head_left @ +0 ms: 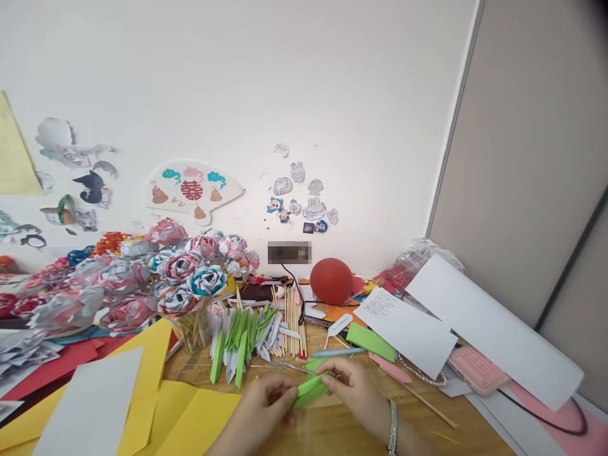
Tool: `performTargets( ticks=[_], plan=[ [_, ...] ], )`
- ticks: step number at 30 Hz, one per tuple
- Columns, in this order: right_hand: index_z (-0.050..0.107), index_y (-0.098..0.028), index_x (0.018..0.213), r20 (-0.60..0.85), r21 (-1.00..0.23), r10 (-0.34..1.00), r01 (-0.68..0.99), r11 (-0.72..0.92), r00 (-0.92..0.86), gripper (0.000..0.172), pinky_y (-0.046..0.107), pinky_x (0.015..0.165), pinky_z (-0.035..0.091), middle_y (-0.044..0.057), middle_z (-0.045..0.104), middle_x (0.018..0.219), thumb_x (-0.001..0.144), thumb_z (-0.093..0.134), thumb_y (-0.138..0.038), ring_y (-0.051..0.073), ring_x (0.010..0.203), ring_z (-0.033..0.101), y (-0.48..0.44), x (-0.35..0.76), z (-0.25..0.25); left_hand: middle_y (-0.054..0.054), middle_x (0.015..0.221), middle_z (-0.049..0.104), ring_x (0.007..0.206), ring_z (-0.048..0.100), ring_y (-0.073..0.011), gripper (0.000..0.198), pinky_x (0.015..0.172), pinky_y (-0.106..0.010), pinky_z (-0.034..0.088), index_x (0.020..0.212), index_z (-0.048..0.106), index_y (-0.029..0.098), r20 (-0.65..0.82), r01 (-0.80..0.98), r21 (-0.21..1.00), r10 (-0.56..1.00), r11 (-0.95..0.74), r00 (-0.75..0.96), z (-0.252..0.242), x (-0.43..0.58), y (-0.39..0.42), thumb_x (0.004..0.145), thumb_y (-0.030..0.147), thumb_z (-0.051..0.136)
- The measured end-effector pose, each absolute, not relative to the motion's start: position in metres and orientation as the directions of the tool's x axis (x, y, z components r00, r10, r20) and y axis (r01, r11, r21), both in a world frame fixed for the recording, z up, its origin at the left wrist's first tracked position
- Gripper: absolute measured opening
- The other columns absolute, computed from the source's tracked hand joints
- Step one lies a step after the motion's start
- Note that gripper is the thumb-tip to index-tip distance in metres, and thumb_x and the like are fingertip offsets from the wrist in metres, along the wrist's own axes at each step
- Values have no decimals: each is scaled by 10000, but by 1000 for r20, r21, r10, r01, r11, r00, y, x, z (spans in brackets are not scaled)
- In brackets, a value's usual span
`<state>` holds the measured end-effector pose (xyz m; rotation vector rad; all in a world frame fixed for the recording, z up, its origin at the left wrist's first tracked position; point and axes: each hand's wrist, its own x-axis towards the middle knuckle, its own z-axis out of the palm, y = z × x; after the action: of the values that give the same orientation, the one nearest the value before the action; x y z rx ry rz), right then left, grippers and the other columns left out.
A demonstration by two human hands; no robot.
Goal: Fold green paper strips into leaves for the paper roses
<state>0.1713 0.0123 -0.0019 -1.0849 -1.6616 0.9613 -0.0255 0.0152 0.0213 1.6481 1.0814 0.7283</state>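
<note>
Partly behind hands, green paper.

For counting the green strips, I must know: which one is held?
The green strip between the left hand and the right hand; the green strips beside the sticks are not held.

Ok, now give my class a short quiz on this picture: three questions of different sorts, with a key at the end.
1. True or false: the left hand and the right hand both hold the green paper strip.
2. Multiple choice: what colour is the balloon-like ball near the wall? a) blue b) red c) yellow
3. Fill the gap with left or right: the person wears the silvery bracelet on the ____ side.

Key: 1. true; 2. b; 3. right.
</note>
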Motion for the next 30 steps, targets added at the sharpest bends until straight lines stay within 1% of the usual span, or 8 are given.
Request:
performTargets(
  ticks=[2,5,7,11,17,23,27,30],
  plan=[
    [660,-176,852,295,-900,935,271,341,-198,176,326,699,483,64,662,850,769,542,-276,219,781,607,12,171,-3,19,517,531,531,543,-173,371,560,-270,402,638,536,188,-21,342,930,908,-136,417,21,-26,15,694,554,503],
    [663,-176,858,317,-872,926,321,369,-203,157,332,745,478,67,667,877,771,549,-240,224,837,607,11,169,-2,9,525,540,543,541,-179,328,560,-267,386,617,528,193,31,406,889,913,-211,408,19,-26,14,730,492,457],
    [667,-175,860,326,-849,917,355,391,-231,143,319,739,475,63,667,873,766,570,-221,217,829,608,10,167,-1,8,534,540,548,534,-177,302,560,-264,376,610,532,190,53,442,863,913,-245,404,16,-25,14,750,439,436],
    [688,-183,783,345,-778,895,447,442,-284,98,290,694,449,39,665,785,766,591,-175,199,765,602,8,163,2,14,544,539,554,524,-167,273,556,-253,360,613,542,184,55,477,838,910,-266,410,13,-24,12,770,374,425],
    [689,-193,759,338,-752,898,493,437,-281,125,269,667,431,23,667,743,806,574,-187,184,727,594,8,162,0,19,540,554,544,503,-155,252,550,-244,343,625,558,181,52,498,823,908,-275,416,10,-22,11,776,340,433],
    [667,-196,719,342,-740,893,502,448,-292,156,257,646,419,12,655,708,827,556,-210,175,701,583,10,162,-2,23,538,530,545,487,-150,264,547,-238,330,577,515,194,34,551,792,920,-263,390,11,-21,9,774,342,422],
    [661,-195,741,339,-725,894,524,447,-293,130,256,653,410,10,653,731,815,560,-160,173,719,578,9,160,-2,25,537,520,546,479,-155,263,549,-243,328,585,518,195,39,565,782,926,-262,376,11,-20,8,772,354,423],
    [668,-199,766,328,-698,896,563,443,-300,85,262,675,405,12,654,759,779,611,-138,179,753,576,7,156,-2,28,539,511,557,480,-155,276,557,-241,334,571,521,197,54,553,791,931,-261,362,9,-19,7,771,372,445]
  ],
)
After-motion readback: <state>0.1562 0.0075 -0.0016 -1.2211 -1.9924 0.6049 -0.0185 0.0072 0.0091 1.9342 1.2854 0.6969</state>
